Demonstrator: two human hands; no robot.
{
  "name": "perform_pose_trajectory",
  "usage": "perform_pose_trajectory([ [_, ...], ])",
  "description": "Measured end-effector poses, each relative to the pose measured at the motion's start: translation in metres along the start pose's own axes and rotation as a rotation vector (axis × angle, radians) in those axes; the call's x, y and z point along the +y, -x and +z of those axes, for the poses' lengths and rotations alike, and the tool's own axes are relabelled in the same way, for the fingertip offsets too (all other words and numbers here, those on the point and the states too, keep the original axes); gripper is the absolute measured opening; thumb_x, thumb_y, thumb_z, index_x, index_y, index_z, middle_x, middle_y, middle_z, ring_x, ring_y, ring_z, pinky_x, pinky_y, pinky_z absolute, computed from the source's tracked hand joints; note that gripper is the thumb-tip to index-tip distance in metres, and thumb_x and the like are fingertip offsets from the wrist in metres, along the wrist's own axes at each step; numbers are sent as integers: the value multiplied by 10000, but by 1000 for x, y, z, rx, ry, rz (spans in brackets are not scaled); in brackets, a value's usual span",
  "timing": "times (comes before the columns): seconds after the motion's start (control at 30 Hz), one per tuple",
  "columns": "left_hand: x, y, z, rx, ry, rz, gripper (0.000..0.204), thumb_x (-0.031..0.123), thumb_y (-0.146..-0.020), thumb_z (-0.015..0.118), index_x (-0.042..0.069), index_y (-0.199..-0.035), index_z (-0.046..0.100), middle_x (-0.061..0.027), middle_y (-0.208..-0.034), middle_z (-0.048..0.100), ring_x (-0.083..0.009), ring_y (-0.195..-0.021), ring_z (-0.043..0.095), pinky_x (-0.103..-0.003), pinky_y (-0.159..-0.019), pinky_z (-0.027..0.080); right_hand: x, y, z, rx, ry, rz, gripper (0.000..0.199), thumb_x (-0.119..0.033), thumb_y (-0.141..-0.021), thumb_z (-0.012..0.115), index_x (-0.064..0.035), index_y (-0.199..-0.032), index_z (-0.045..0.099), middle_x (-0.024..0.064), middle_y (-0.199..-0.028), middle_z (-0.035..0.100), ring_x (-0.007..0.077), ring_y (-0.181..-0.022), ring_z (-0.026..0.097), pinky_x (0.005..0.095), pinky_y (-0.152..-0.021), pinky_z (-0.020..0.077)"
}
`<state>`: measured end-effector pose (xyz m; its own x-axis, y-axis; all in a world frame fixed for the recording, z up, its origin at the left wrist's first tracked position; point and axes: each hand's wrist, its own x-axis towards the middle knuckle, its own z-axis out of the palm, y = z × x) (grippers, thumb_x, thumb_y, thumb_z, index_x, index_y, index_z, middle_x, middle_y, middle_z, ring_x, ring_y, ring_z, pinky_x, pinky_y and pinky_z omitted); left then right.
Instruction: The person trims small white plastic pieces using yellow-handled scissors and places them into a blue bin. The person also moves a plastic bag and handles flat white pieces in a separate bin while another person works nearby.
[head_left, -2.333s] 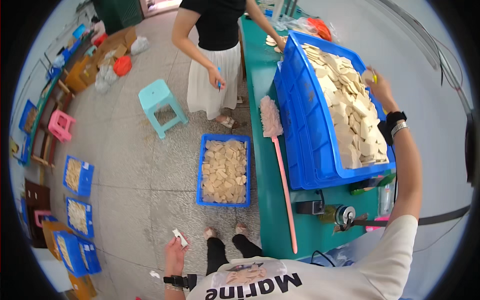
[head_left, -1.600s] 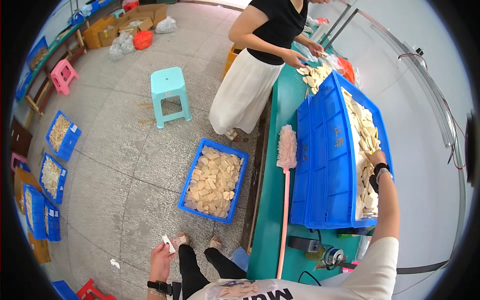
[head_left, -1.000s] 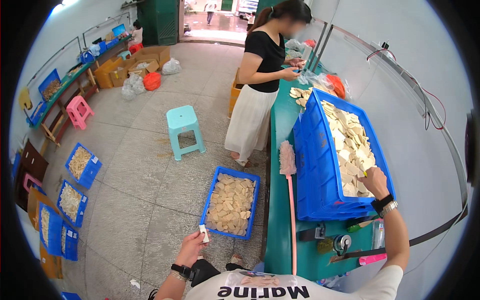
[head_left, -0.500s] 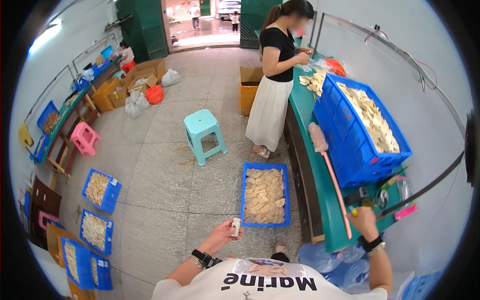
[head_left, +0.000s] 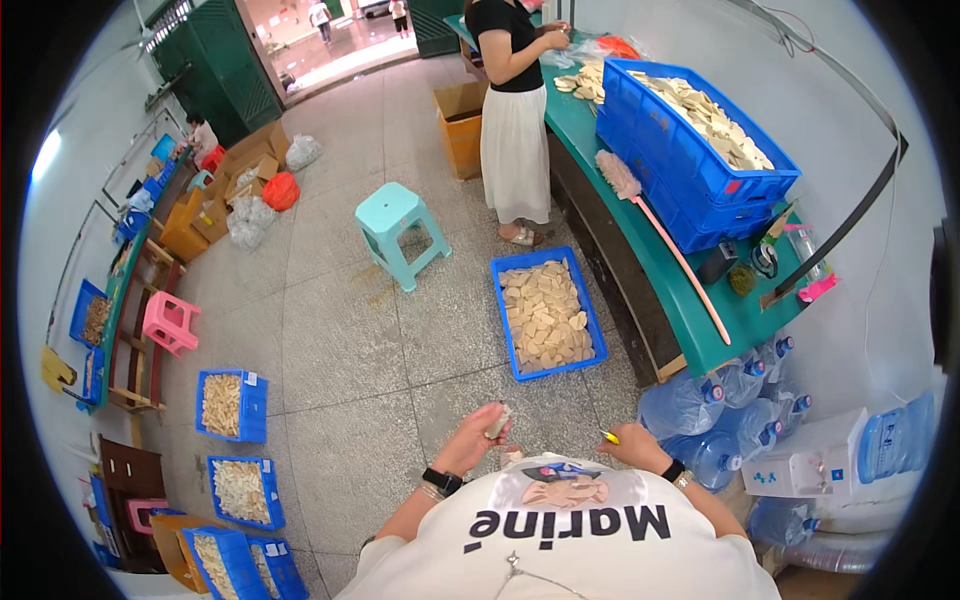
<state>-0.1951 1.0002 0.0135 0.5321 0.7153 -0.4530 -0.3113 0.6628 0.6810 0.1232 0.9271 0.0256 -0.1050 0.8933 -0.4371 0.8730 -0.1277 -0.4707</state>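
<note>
Speckled floor (head_left: 340, 340) fills most of the head view, with a green bench (head_left: 690, 300) running along our right and water jugs (head_left: 700, 420) crowded at its near end. We stand close to the blue tray (head_left: 590, 345) of pale pieces on the floor just ahead. Our left hand (head_left: 478, 438) is raised in front of the chest, fingers pinched on a small pale piece (head_left: 497, 422). Our right hand (head_left: 632, 445) is curled around a thin yellow tool (head_left: 609, 437), only the tip showing, so we cannot tell how firm that hold is. The two hands are apart, near each other over the bare floor. We judge the piece could slip from so light a pinch and land on the floor short of the tray, since it hangs near the tray's edge and not over it. The tool's tip points toward the left hand, so bringing the hands together carelessly could nick a finger. A co-worker (head_left: 515, 110) stands at the far end of the bench beside the stool (head_left: 398, 232), well apart from us; the broom (head_left: 670, 250) lies along the bench by the crate (head_left: 690, 170).
</note>
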Motion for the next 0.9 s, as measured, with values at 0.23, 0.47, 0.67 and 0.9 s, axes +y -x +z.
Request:
perform_pose_trajectory([
  [0.23,-20,-22,59,-191,-263,-16,202,264,-969,471,84,-927,552,-11,-821,569,-117,-765,545,-276,-697,450,30,75,29,298,-121,204,358,-385,-791,696,-30,-823,661,238,-746,638,433,-743,627,501,-634,491],
  [0.47,-42,-14,99,-317,-267,-184,232,286,-991,422,100,-920,540,1,-818,534,-126,-781,542,-333,-754,480,81,132,90,480,-321,282,409,-391,-782,703,-2,-889,639,255,-792,638,436,-782,624,491,-651,487],
  [0.67,-27,0,101,-268,-302,-142,227,283,-962,488,114,-813,515,13,-725,525,-115,-678,527,-281,-631,459,96,142,87,561,-396,293,536,-416,-776,712,-13,-1112,601,258,-954,647,422,-903,621,476,-750,490],
  [0.9,-21,27,85,-188,-221,-161,249,265,-971,450,98,-791,494,1,-731,494,-141,-703,509,-305,-693,454,77,126,51,521,-539,82,252,-231,-835,652,16,-865,611,209,-723,610,351,-672,618,434,-630,475],
])
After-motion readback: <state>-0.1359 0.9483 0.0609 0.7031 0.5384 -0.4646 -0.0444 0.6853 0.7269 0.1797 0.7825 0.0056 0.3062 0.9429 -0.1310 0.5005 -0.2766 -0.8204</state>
